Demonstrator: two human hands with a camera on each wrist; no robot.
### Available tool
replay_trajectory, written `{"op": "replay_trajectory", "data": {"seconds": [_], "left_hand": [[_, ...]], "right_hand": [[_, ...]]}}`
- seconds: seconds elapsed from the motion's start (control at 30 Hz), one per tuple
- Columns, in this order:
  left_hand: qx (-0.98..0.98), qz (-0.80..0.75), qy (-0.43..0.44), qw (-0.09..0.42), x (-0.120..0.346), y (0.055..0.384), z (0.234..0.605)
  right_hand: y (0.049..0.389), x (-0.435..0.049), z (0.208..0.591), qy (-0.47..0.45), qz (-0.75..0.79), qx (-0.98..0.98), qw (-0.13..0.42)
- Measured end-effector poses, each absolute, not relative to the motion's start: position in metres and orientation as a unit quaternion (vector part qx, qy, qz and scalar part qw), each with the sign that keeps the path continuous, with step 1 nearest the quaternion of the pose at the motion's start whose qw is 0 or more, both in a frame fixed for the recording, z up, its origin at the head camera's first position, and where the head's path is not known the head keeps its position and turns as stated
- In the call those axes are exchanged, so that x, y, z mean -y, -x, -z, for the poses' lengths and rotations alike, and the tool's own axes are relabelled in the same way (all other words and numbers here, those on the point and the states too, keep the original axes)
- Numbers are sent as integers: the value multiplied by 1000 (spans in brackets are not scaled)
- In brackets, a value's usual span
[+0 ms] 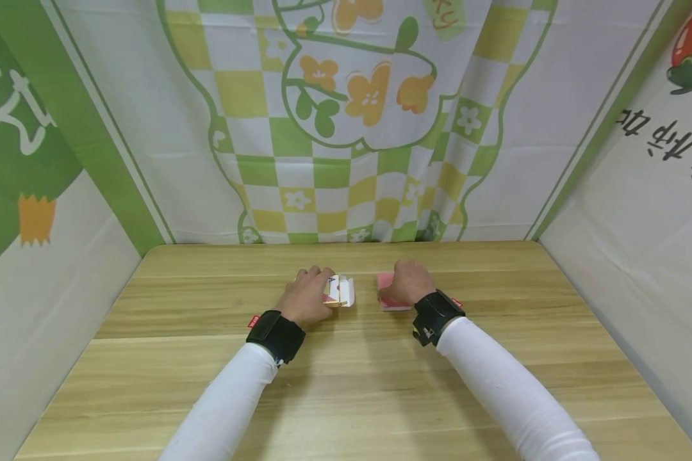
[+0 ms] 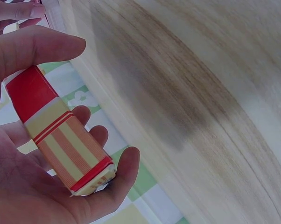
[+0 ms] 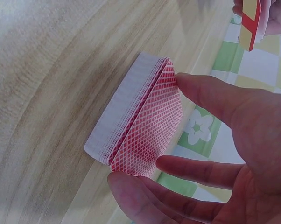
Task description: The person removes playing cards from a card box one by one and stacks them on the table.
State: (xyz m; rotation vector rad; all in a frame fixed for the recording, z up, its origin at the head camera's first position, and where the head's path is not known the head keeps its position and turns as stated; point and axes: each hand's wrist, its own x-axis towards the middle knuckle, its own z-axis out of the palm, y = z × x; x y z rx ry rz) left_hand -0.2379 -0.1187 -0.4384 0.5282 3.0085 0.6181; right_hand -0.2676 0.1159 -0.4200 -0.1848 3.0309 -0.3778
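Note:
My left hand (image 1: 307,299) grips a small playing-card box (image 1: 334,292) by its sides, its white end flap standing out toward the right. In the left wrist view the box's narrow side (image 2: 68,142) shows red, cream and orange stripes, with the thumb above and curled fingers below. To the right, my right hand (image 1: 413,282) is over a deck of playing cards (image 1: 385,280) with red patterned backs. The right wrist view shows thumb and fingertips at opposite ends of the deck (image 3: 150,126); its top cards sit slightly askew over the white edges beneath.
Both hands work near the back of a wood-grain table (image 1: 346,390). A green and yellow checkered curtain (image 1: 334,173) hangs right behind the table's far edge. Printed cloth walls (image 1: 640,211) stand on either side.

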Motion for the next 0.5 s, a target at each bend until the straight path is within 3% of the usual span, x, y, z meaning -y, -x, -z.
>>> {"op": "replay_trajectory", "data": {"seconds": [0.5], "left_hand": [[-964,-200,-176,4,119,238,439]], "right_hand": [[268,-115,422,56,125,-989,48]]}}
